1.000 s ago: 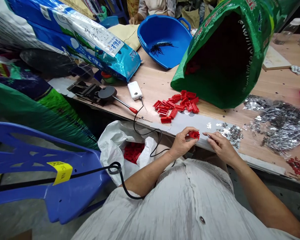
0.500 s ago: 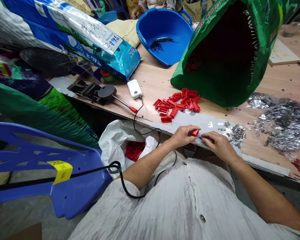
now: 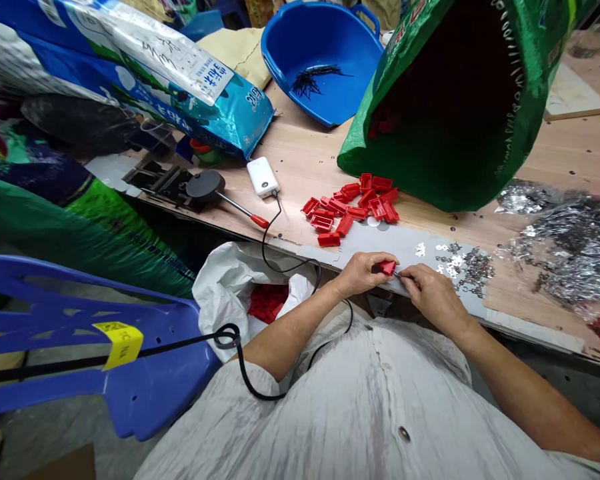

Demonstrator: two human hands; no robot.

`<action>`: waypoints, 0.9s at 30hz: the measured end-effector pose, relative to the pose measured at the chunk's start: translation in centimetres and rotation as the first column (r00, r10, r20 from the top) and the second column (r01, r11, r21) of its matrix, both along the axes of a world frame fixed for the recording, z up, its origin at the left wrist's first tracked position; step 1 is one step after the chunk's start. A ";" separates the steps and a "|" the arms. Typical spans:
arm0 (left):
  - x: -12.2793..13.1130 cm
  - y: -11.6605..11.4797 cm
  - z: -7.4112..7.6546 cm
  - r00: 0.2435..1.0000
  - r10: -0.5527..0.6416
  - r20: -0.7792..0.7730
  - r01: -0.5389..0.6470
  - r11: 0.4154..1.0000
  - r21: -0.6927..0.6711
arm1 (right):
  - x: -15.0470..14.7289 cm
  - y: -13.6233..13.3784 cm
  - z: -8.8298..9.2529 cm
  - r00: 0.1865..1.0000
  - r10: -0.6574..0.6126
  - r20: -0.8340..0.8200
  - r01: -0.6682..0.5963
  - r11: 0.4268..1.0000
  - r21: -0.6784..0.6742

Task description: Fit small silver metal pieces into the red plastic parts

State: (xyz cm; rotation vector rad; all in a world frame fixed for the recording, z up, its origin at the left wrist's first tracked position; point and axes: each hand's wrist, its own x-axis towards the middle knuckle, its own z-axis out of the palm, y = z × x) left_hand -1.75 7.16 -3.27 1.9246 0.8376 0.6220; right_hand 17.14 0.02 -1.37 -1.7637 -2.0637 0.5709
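Over the table's front edge, my left hand (image 3: 362, 273) is closed around a small red plastic housing (image 3: 387, 267). My right hand (image 3: 430, 289) pinches a thin dark metal tool (image 3: 398, 274), whose tip meets the housing's right end; its exact kind is too small to make out. Just beyond the hands lies a grey sheet (image 3: 405, 241) on the tabletop. On it are small silvery metal plates (image 3: 455, 264), loosely piled near my right hand. Behind my left hand is a heap of red plastic housings (image 3: 350, 207), several showing hollow insides.
A green sack (image 3: 420, 180) gapes behind the heap. A blue basin (image 3: 330, 100) holds black strips. Left are a white power bank (image 3: 263, 177) with a cable and a lever press (image 3: 205, 187). Clear bags of metal parts (image 3: 575, 247) lie right. A white sack (image 3: 220, 280) holds red pieces below.
The camera view has shifted slightly. My hands still hold the red housing and the thin tool together at nearly the same spot.
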 end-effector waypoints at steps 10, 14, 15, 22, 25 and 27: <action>0.2 -1.0 0.7 0.991 0.101 0.089 -0.094 0.992 -0.080 | 0.8 -0.3 -0.8 0.981 0.012 -0.194 -0.011 1.000 0.005; 0.5 -2.2 1.5 0.876 0.311 0.367 -0.131 0.889 -0.439 | 1.4 -1.1 -0.3 0.924 -0.013 -0.381 0.017 1.000 0.007; 0.6 -2.6 1.8 0.824 0.374 0.425 -0.090 0.828 -0.553 | 1.3 -1.3 0.0 0.911 0.004 -0.411 -0.012 1.000 -0.017; 1.4 -5.1 2.8 0.609 0.625 0.488 0.277 0.409 -0.870 | 0.5 -2.1 1.9 0.939 0.118 -0.324 -0.138 0.990 -0.039; 1.7 -5.7 3.2 0.583 0.677 0.449 0.307 0.328 -0.893 | 0.4 -2.3 2.0 0.956 0.109 -0.273 -0.118 0.993 -0.017; 1.9 -6.0 3.5 0.572 0.701 0.426 0.318 0.289 -0.903 | 0.4 -2.4 2.0 0.960 0.115 -0.254 -0.116 0.993 0.010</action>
